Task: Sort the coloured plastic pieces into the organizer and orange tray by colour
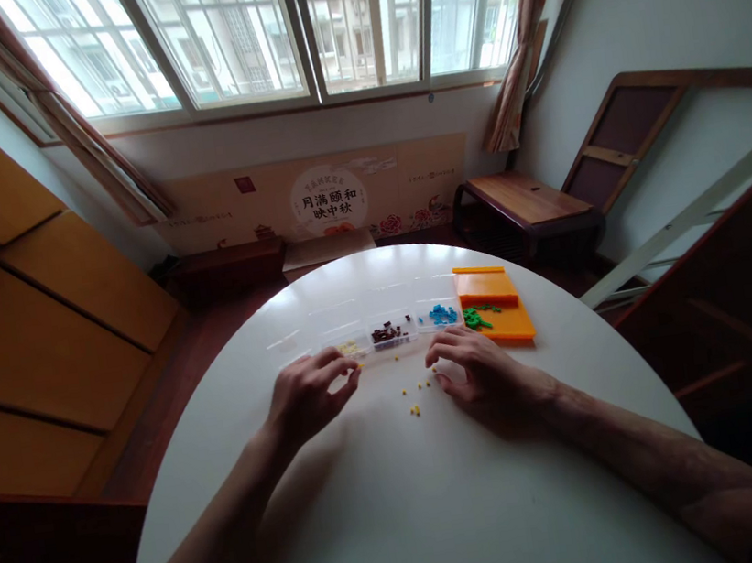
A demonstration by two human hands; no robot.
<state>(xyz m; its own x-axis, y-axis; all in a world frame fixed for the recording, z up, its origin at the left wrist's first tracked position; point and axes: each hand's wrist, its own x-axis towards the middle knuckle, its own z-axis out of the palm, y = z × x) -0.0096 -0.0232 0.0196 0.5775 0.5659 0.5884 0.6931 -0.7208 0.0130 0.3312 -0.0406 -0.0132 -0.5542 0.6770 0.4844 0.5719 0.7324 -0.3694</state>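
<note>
Head view: curled, empty-looking hands point(390, 386) rest on round white table point(407, 517) below windows point(287, 25).

Table point(413, 517): smooth matt white. Compartment box point(354, 321): clear glossy plastic. Tray point(500, 302): orange plastic. Cabinet point(44, 344): polished wood.

cardboard panel point(330, 197) under window reads "月满颐和 映中秋".

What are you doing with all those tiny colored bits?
A person's left hand pinches near a clear compartment tray, by its yellow beads. The right hand rests beside loose yellow beads on the white round table. Dark, blue and green beads lie sorted; the green ones sit on an orange tray.
</note>
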